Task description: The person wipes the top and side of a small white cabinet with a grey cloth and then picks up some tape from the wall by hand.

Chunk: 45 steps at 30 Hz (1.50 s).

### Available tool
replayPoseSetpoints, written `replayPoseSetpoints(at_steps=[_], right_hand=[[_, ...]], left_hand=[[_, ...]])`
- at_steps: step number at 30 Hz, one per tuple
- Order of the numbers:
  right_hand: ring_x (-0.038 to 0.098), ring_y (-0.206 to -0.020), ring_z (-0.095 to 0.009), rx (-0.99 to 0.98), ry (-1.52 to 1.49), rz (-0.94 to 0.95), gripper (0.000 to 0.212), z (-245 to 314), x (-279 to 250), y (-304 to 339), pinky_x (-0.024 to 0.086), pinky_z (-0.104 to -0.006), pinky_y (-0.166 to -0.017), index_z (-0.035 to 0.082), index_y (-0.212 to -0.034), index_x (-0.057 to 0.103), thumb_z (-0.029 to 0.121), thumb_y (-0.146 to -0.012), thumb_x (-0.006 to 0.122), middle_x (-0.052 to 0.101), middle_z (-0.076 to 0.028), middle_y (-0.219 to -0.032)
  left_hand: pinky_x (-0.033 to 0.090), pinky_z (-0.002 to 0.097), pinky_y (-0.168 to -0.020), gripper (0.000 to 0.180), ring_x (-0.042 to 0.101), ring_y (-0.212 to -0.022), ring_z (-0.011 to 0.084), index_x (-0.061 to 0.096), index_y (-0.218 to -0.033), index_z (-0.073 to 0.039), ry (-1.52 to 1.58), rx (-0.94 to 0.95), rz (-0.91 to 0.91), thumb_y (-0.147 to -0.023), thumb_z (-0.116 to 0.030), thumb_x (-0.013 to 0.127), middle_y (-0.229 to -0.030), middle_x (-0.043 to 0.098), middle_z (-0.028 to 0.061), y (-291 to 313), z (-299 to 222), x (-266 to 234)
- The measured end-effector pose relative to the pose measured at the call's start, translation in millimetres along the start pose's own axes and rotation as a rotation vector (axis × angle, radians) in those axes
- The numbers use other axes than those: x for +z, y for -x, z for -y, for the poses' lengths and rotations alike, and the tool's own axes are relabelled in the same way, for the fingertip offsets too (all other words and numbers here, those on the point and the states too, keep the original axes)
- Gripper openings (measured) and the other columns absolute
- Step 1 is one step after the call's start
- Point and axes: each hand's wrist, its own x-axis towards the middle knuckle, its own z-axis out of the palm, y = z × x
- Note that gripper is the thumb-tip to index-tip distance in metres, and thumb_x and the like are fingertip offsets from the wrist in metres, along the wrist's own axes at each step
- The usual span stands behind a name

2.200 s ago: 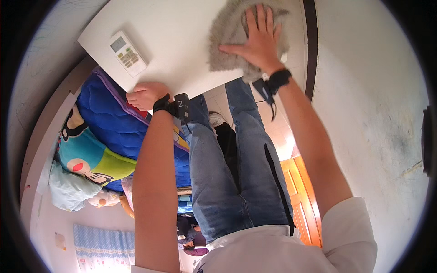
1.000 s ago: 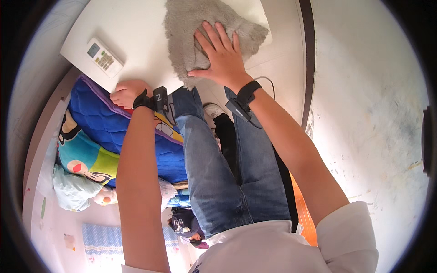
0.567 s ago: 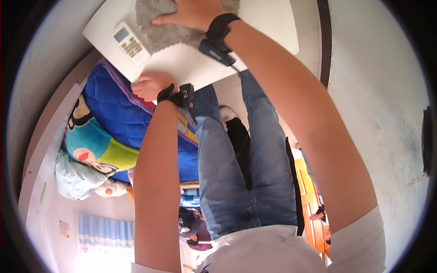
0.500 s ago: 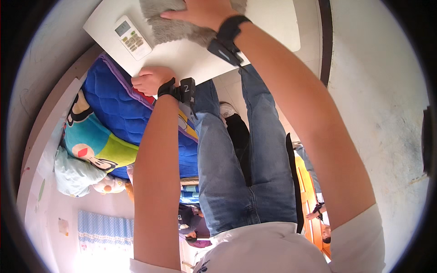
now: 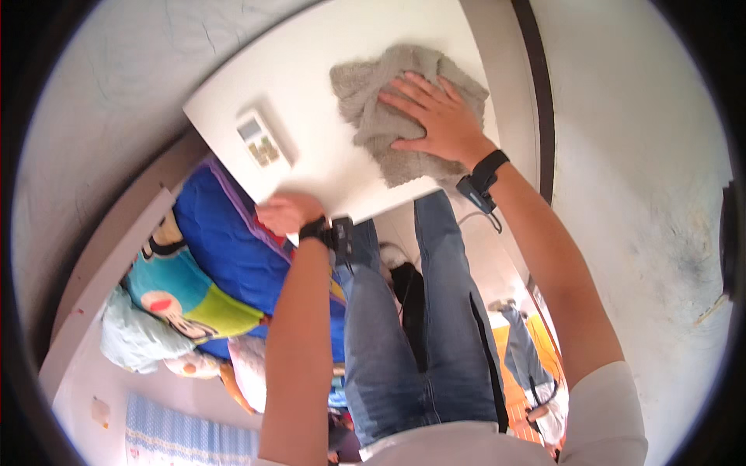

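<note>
The work is judged to be under way and not concluded. The grey cloth (image 5: 371, 116) is found on the right part of the white bench (image 5: 307, 74), rumpled, reaching close to the right edge and the near edge. It is pressed flat under the right hand (image 5: 447, 128), the palm being laid down and the fingers spread apart; no pinch is formed. The cloth has been neither released nor folded. How much of the top has been gone over cannot be established, as no streak or residue can be made out on it. The part beneath the cloth is hidden.

The left hand (image 5: 290, 212) is placed at the near left edge, its fingers curled together; owing to blur, it cannot be told whether the edge is clamped. The remote (image 5: 262, 141) is lying near that hand, untouched and well apart from the cloth.

As to markings, no brand or legible lettering is recorded. The remote is fitted with a greyish display and small buttons, but any characters are too blurred to be read. A pale mark on the left wrist module (image 5: 342, 238) is likewise unreadable. On the bedside, a cartoon print is borne by the pillow (image 5: 183, 293).
</note>
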Motion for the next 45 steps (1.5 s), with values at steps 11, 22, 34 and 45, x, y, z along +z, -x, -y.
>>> replayPoseSetpoints(at_steps=[11,22,34,45], right_hand=[[0.03,-0.146,-0.021,0.327,0.052,-0.241,0.072,-33,-11,11,0.024,-0.0505,-0.118,0.029,-0.152,0.037,0.06,-0.09,0.056,0.032,0.002,-0.159],[0.032,-0.146,-0.019,0.575,-0.32,-0.015,0.088,-9,-7,156,0.028,-0.0487,-0.117,0.03,-0.156,0.028,0.007,-0.079,0.066,0.032,0.005,-0.159],[0.042,-0.138,-0.033,0.602,-0.998,-0.379,0.069,-55,-3,150,0.038,-0.0402,-0.111,0.018,-0.155,0.031,0.022,-0.092,0.06,0.035,-0.008,-0.157],[0.038,-0.139,-0.037,0.684,-1.839,0.04,0.086,-97,36,155,0.03,-0.0403,-0.114,-0.001,-0.152,0.028,0.066,-0.099,0.036,0.035,-0.025,-0.153]], left_hand=[[0.045,0.055,-0.075,0.035,0.058,-0.091,0.0433,0.051,-0.098,-0.002,0.129,-0.105,0.16,-0.1,-0.033,0.034,-0.097,0.056,0.0213,41,-22,-13],[0.038,0.0393,-0.101,0.021,0.044,-0.108,0.0268,0.048,-0.111,0.002,1.001,-0.134,0.23,-0.092,-0.005,0.048,-0.116,0.045,0.0141,39,-36,-134],[0.019,0.0522,-0.117,0.057,0.022,-0.145,0.0425,0.031,-0.149,0.001,0.58,1.488,0.645,-0.098,-0.016,0.048,-0.157,0.024,0.0247,73,-326,-109],[0.013,0.0527,-0.119,0.061,0.014,-0.149,0.0409,0.02,-0.155,-0.002,0.319,1.497,0.304,-0.104,-0.032,0.029,-0.162,0.017,0.0199,86,-320,-104]])
